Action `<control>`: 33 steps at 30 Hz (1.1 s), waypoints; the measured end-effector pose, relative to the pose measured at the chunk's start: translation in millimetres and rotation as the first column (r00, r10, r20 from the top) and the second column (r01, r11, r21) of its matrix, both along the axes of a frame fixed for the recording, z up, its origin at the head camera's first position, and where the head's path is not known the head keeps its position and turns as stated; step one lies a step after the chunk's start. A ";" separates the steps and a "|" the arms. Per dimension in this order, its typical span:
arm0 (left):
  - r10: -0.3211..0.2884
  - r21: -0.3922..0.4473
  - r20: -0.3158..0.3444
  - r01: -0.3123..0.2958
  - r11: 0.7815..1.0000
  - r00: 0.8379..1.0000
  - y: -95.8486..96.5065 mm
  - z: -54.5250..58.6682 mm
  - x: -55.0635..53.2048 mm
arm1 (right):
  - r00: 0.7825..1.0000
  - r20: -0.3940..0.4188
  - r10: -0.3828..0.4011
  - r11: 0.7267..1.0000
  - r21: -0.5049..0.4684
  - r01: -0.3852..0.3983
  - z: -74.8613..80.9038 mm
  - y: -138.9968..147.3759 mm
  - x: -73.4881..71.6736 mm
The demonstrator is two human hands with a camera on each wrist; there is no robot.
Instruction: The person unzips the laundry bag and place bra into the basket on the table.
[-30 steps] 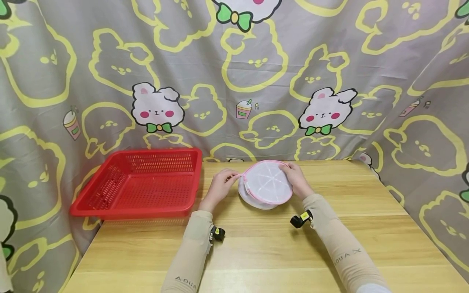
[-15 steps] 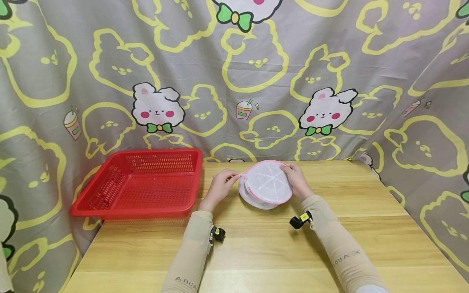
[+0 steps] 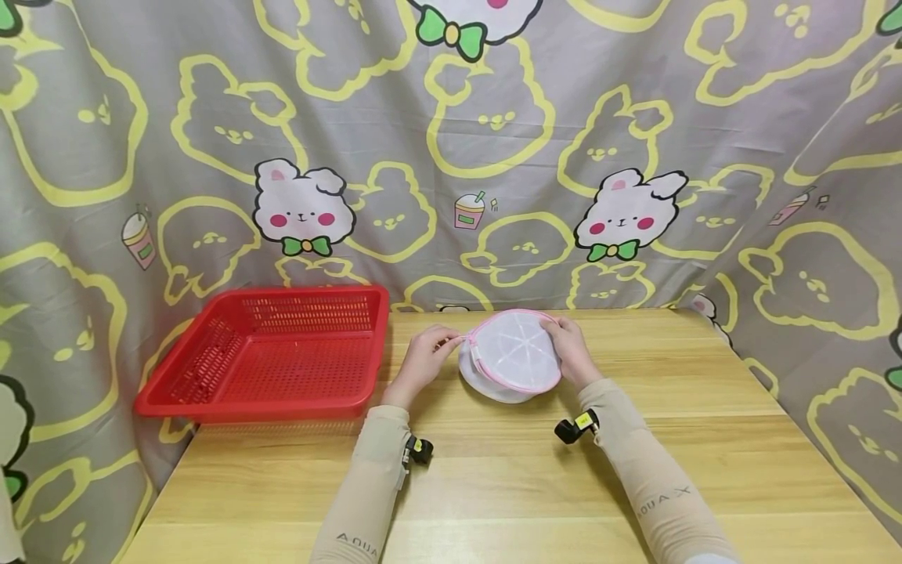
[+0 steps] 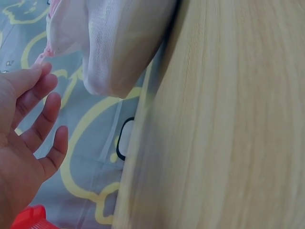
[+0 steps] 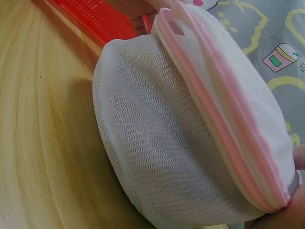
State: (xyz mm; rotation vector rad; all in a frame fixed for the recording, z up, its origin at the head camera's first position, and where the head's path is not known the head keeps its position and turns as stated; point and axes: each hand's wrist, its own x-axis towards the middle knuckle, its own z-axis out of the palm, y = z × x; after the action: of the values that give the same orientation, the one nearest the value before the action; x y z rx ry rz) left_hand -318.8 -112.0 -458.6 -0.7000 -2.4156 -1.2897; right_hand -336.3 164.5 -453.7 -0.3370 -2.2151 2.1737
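A round white mesh laundry bag [image 3: 522, 350] with a pink zipper stands on the wooden table in the head view. Its lid is tilted up, and in the right wrist view the pink zipper [image 5: 228, 124] runs in two parted rows along the rim. My left hand [image 3: 424, 356] pinches the small pink tab at the bag's left edge between thumb and index finger; the other fingers stay loosely bent. At the opposite side my right hand [image 3: 569, 348] grips the rim, thumb on top of the lid. Most of its fingers are hidden behind the bag.
A red perforated plastic basket [image 3: 380, 345] stands on the left part of the table. The wooden table [image 3: 493, 493] reaches back to a grey patterned curtain [image 3: 395, 117], which also hangs at both sides.
My right wrist and forearm have shifted very slightly to the left, and the lid's right edge has shifted a little with them. The left hand stays in place.
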 end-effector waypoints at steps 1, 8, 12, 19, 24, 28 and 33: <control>-0.001 0.000 -0.001 0.001 1.000 1.000 0.2 0.1 0.2 | 1.000 0.001 -0.004 1.000 -0.004 0.004 0.1 -0.3 0.8; -0.010 0.006 -0.010 0.010 1.000 1.000 1.2 0.8 0.9 | 1.000 -0.001 -0.031 0.999 -0.026 0.031 0.7 -2.6 2.6; -0.021 0.002 -0.007 0.021 1.000 1.000 2.3 1.1 0.7 | 0.998 0.003 -0.066 0.998 -0.025 0.066 -0.9 -3.3 2.4; -0.021 0.008 -0.004 0.021 1.000 1.000 2.6 0.4 -0.3 | 0.997 0.015 -0.077 0.997 -0.027 0.077 2.8 -4.5 6.9; -0.005 0.014 0.016 0.004 1.000 1.000 3.6 0.0 -1.2 | 0.998 0.020 -0.058 0.997 -0.049 0.059 21.0 -9.6 22.2; 0.011 0.004 0.025 -0.011 1.000 1.000 5.1 -0.1 -0.9 | 0.998 0.027 -0.063 0.997 -0.043 0.064 12.6 -5.2 18.4; 0.021 -0.010 0.061 -0.020 1.000 0.998 5.9 1.6 1.0 | 0.997 0.018 -0.069 0.997 -0.015 0.070 1.3 -1.5 12.8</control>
State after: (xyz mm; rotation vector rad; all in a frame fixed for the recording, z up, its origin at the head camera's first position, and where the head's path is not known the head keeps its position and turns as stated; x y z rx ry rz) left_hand -317.8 -106.1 -457.1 -0.6455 -2.4719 -1.3113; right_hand -323.5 163.0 -452.3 -0.4291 -2.1619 2.1624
